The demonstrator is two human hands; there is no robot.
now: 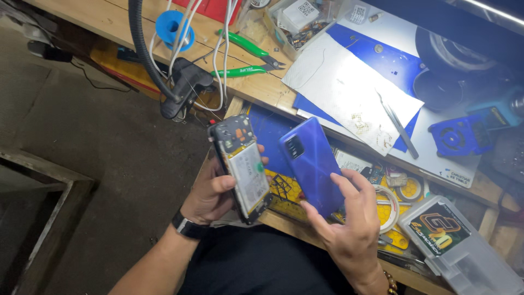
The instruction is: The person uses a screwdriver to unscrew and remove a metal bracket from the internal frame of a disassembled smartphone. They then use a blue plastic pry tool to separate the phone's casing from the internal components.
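Wooden counter (256, 90) runs across the far side, cluttered; dark floor (98, 142) to the left. White sheet (338, 82) lies on a blue mat (393, 60) at far right, tweezers (398, 128) resting on its near edge. Green-handled cutters (245, 54) sit far centre, beside a blue tape roll (173, 26). Clear plastic case (458, 246) at near right. Left hand (210, 194) wraps the opened phone body (240, 166), fingers curled on its edges, battery and board exposed, held above the counter's near edge. Right hand (349, 224) pinches the blue back cover (314, 164) by its lower end, just right of the phone body, the two close but apart. Risk, as judged: both parts hang partly over the floor, so a loosened grip could drop them; the bare board could be nicked by fingers or by the cover's edge.
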